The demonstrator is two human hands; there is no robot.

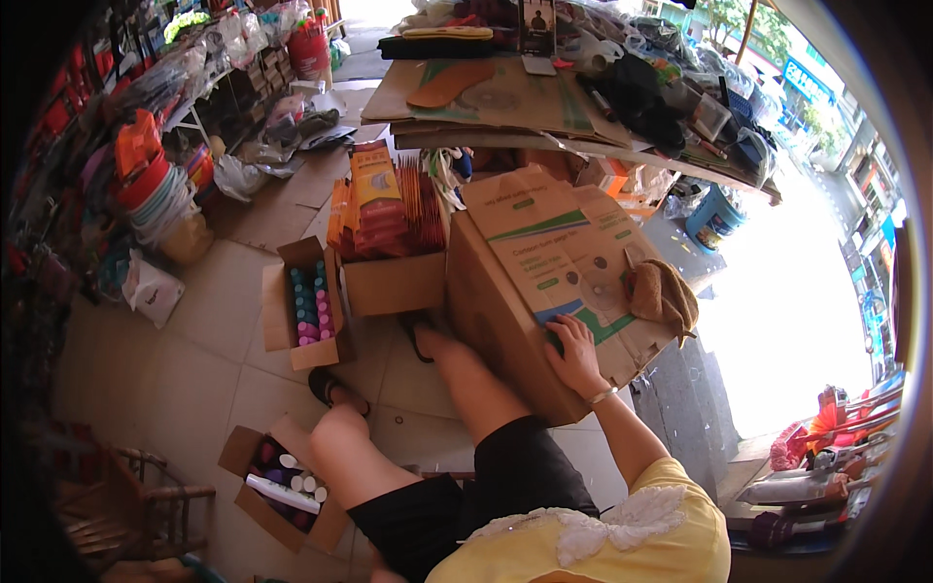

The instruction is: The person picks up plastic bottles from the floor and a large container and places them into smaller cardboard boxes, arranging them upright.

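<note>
My right hand point(576, 357) lies palm down on a large cardboard box point(481, 306), near the edge of its printed cardboard top point(539, 248). It grips nothing. A folded brown cloth point(663, 295) lies on the same top, beyond my fingers to the right. Beside the cloth is a small tool point(630, 268), partly covered and too unclear to name. My left hand is out of view. Left of the large box stands an open carton point(393, 280) packed with upright orange and red packets point(379, 197). Next to it, another open carton point(315, 355) holds bottles with teal and pink caps point(310, 310).
A third carton point(328, 521) with white-capped bottles sits by my knee. Behind is a table point(379, 109) with cardboard sheets, an orange insole point(452, 81) and bagged goods. A bamboo chair point(168, 495) stands lower left. Stacked buckets point(149, 178) line the left; a blue bucket point(714, 218) stands right.
</note>
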